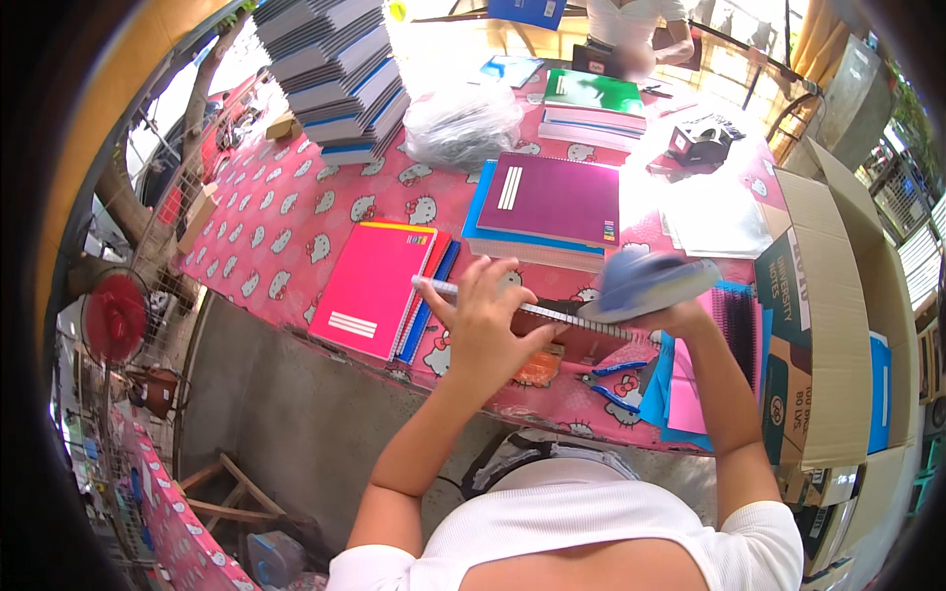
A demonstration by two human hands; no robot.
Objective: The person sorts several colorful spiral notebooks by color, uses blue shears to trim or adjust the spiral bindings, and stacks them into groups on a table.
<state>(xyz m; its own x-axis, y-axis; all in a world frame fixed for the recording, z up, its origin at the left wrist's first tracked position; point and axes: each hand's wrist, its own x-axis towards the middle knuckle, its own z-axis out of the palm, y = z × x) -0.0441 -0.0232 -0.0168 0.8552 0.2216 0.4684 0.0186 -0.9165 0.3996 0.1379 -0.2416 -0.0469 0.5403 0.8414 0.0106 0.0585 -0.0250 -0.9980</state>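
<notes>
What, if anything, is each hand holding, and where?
Left hand: a notebook, by its upper edge. Right hand: a blurred blue-grey object, held part unclear.

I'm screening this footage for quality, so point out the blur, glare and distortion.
Head view: motion blur smears the blue-and-grey object in the right hand; head view: glare washes out the white sheets at the table's right; head view: fisheye bows the patterned tablecloth's front edge, with dark corners; head view: the pink notebook looks fairly crisp.

crumpled clear plastic bag (463,130) | yellow curtain (824,37) | tree trunk (135,205), left
</notes>
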